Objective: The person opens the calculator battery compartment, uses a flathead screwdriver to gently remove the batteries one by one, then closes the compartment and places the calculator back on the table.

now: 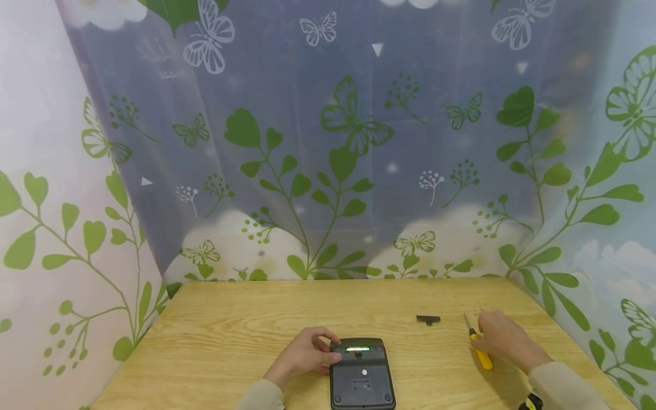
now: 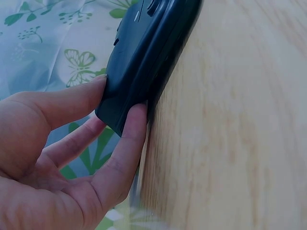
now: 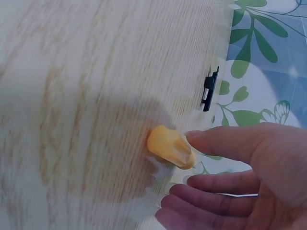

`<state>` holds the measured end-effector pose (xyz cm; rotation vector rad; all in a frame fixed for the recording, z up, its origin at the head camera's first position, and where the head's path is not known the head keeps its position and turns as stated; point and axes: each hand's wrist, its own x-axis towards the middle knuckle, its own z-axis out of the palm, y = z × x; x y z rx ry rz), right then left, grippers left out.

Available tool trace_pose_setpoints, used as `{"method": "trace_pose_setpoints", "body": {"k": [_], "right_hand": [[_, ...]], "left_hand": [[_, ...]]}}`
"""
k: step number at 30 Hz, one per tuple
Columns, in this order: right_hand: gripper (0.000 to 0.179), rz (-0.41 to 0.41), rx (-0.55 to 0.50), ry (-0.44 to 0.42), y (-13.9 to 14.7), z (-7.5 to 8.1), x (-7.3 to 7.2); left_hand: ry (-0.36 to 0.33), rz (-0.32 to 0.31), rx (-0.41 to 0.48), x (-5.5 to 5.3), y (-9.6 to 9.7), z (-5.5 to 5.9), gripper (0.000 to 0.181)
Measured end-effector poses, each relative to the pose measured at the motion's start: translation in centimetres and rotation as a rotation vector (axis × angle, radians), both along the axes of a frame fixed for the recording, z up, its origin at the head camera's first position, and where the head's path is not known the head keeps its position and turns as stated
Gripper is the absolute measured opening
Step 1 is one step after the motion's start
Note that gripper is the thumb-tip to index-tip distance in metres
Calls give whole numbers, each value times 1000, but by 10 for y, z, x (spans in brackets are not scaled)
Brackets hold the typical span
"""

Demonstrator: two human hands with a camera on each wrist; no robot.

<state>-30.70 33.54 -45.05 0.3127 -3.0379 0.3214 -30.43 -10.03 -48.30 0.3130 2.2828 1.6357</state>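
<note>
A black calculator (image 1: 361,376) lies back side up near the front of the table, its battery slot (image 1: 357,349) uncovered with something bright and greenish inside. My left hand (image 1: 310,356) pinches its upper left corner, thumb on the back and fingers along the side, as the left wrist view shows at the calculator's end (image 2: 129,72). To the right, a yellow-handled screwdriver (image 1: 480,353) rests on the wood, tip pointing away. Over it is my right hand (image 1: 504,336), thumb (image 3: 216,140) right at the handle (image 3: 168,146) and fingers loosely bent below, not wrapped round it.
A small black battery cover (image 1: 428,320) lies between the calculator and the screwdriver, farther back. Tiny bits (image 1: 479,311) show on the table by the right fingertips. Leaf-and-butterfly patterned cloth (image 1: 328,171) hangs behind the wooden table (image 1: 246,319) and at both sides.
</note>
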Motion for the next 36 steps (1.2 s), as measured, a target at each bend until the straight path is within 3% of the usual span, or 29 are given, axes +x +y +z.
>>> {"method": "trace_pose_setpoints", "body": {"k": [7,16,19,24,27,33,36], "right_hand": [[25,-15,-47,-28,-1,-5,0],[37,-25,-86,-23,-4,-9,2],[42,0,-85,-20,-5,-4,2],[53,81,-75,83,-8,11,6],[54,86,-74,111,-10,21,7],[32,82,-74,74,-18,35,5],[35,113,-94,39,-24,43,6]], "left_hand": [[4,-1,-10,1,0,1,33],[-6,-1,-4,1,1,1,32],[-5,-1,2,2,1,1,32],[-3,2,12,2,1,2,32],[-4,2,14,3,1,3,32],[-6,7,10,3,1,3,32],[-4,10,4,2,0,3,32]]}}
